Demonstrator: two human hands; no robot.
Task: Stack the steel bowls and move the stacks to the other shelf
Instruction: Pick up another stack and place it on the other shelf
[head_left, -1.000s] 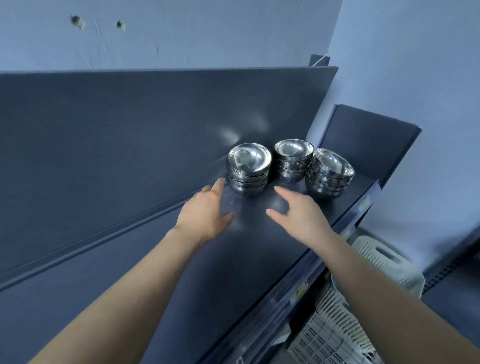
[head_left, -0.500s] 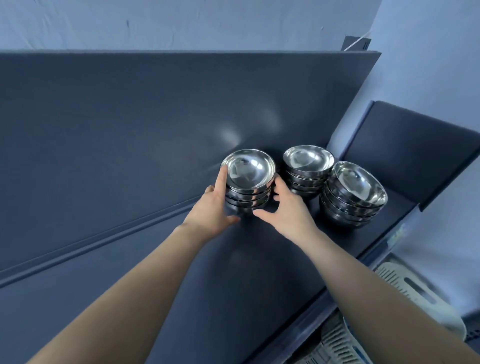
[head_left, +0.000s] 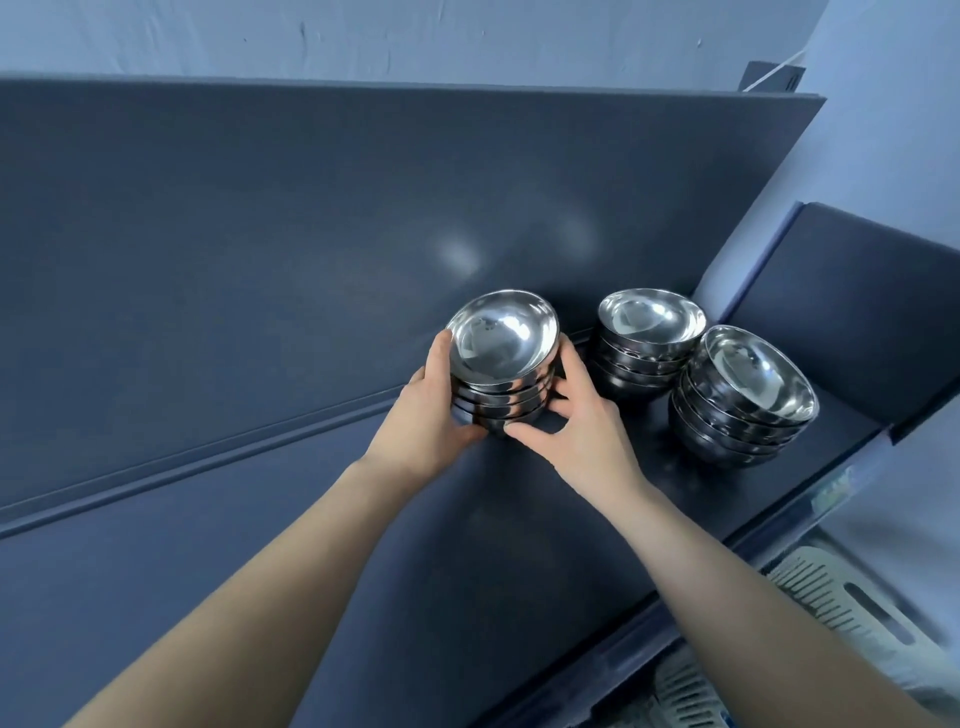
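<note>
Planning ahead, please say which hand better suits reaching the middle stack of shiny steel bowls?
Probably right: the right hand holds the leftmost steel stack on its side facing the middle stack.

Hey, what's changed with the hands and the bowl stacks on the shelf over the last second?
Both hands reached forward across the shelf to the left stack of bowls. The left hand now grips its left side and the right hand its right side, fingers curled round the lower bowls. Whether it has been lifted I cannot tell. The middle stack and the right stack stayed put.
</note>
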